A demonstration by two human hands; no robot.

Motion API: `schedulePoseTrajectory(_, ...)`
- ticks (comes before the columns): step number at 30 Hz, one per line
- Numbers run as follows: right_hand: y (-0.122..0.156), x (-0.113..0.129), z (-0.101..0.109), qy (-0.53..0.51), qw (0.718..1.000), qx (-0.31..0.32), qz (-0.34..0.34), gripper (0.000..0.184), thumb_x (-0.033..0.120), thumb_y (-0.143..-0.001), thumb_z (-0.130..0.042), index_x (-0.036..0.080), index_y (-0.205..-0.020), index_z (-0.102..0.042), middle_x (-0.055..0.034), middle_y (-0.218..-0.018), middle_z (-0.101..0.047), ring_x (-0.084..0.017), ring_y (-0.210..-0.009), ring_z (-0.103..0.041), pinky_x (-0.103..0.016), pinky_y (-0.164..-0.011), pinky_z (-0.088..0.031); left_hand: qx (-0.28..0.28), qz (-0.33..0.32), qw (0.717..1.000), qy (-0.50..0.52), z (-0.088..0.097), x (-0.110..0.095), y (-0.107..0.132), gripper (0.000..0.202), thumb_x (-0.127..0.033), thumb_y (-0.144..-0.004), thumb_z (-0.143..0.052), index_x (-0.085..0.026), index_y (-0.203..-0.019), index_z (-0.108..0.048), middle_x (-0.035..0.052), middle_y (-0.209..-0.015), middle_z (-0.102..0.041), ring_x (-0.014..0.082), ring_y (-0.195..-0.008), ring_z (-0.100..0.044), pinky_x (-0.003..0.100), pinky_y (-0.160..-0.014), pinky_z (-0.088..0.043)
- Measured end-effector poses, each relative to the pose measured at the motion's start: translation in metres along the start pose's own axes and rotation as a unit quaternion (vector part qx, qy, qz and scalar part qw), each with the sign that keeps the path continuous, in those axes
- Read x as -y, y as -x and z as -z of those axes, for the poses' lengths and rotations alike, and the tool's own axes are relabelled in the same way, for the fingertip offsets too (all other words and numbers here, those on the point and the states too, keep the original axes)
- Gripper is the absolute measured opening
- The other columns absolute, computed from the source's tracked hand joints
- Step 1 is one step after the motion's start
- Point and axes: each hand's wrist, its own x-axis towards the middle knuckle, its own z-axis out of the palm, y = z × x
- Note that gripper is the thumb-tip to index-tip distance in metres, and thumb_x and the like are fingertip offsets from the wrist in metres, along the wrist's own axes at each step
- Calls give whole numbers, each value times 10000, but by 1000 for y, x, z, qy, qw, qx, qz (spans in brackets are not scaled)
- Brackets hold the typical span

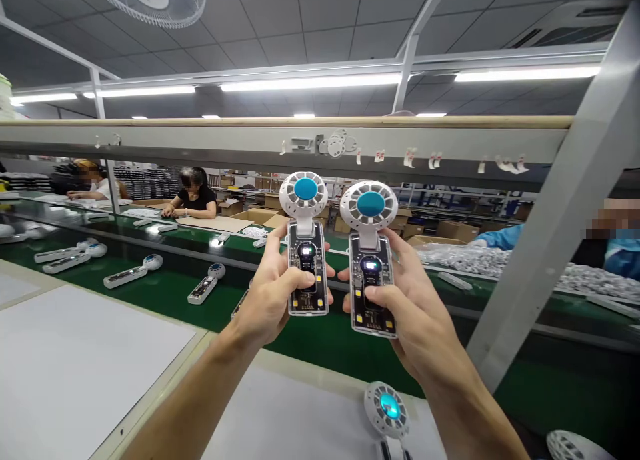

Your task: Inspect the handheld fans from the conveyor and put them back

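Note:
In my left hand (275, 290) is a small handheld fan (307, 273), held upright, with a white round head, a blue centre and a clear-covered body showing a dark circuit board. My right hand (413, 300) grips a second handheld fan (371, 273) of the same kind beside it, the two apart. Both thumbs press on the fan bodies, and a small display glows on each. Below, on the white work surface, lies a third fan (387, 410) with a lit turquoise centre; its lower body is cut off by the frame edge.
A green conveyor belt (175, 273) crosses behind my hands, carrying several more fans (133, 271). To the right a slanted metal post (550, 200) stands close. Co-workers sit across the line, one person in black (193, 193). White parts (470, 260) are heaped at right.

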Motion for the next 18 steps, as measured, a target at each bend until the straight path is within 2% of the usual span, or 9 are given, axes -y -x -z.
schedulePoseTrajectory(2, 1, 1, -1, 2, 1000, -7, 4, 742, 185, -810, -645, 341, -1475, -356, -63, -1255, -636, -241, -977, -687, -308, -648, -598, 0, 7, 1000, -10, 1, 2, 0, 733, -134, -780, -645, -237, -1385, -243, 47, -961, -681, 164, -644, -680, 295, -601, -572)
schedulePoseTrajectory(4, 2, 4, -1, 9, 1000, -8, -9, 691, 244, -816, -693, 317, -1429, -381, -54, -1100, -685, -209, -825, -697, -287, -596, -575, -12, 20, 999, -25, 2, 4, -1, 714, -172, -788, -671, -238, -1370, -262, 37, -920, -683, 168, -649, -675, 293, -596, -569)
schedulePoseTrajectory(7, 6, 9, -2, -21, 994, 59, -93, 628, 421, -803, -729, 253, -1329, -429, -12, -791, -680, -165, -537, -627, -272, -489, -511, -50, 31, 997, -48, 3, 10, -3, 624, -261, -784, -728, -227, -1289, -362, 3, -837, -660, 151, -626, -644, 267, -570, -547)
schedulePoseTrajectory(9, 8, 10, -3, -23, 990, 71, -118, 610, 456, -758, -761, 226, -1246, -478, -2, -724, -658, -163, -502, -611, -272, -473, -498, -77, 28, 994, -76, 5, 14, -5, 509, -306, -782, -747, -215, -1181, -445, -23, -757, -633, 133, -570, -606, 249, -532, -519)
schedulePoseTrajectory(12, 8, 11, -2, -3, 999, -10, -49, 567, 336, -670, -839, 243, -1143, -540, 5, -769, -655, -170, -576, -632, -300, -538, -541, -109, 1, 984, -142, 9, 18, -8, 331, -348, -783, -754, -180, -982, -550, -30, -619, -601, 127, -518, -570, 237, -513, -479)
schedulePoseTrajectory(15, 8, 13, 8, -48, 998, -6, -25, 382, 375, -710, -772, 255, -1043, -630, 10, -673, -592, -192, -550, -604, -366, -530, -551, -194, -88, 949, -232, 14, 16, -13, 246, -318, -728, -793, -144, -785, -629, 14, -615, -635, 139, -582, -607, 245, -590, -504)
schedulePoseTrajectory(16, 9, 14, 15, -31, 999, -26, 0, 307, 372, -716, -773, 257, -975, -655, 2, -661, -585, -200, -563, -606, -377, -539, -552, -223, -120, 937, -239, 15, 13, -14, 240, -288, -687, -815, -142, -764, -640, 17, -639, -647, 142, -603, -620, 249, -615, -519)
schedulePoseTrajectory(18, 12, 15, 35, 59, 992, -76, 80, 208, 353, -722, -803, 270, -853, -664, -19, -716, -615, -223, -661, -638, -389, -608, -567, -254, -150, 941, -169, 19, 3, -14, 246, -254, -634, -816, -158, -760, -628, -6, -675, -642, 136, -608, -623, 270, -652, -555)
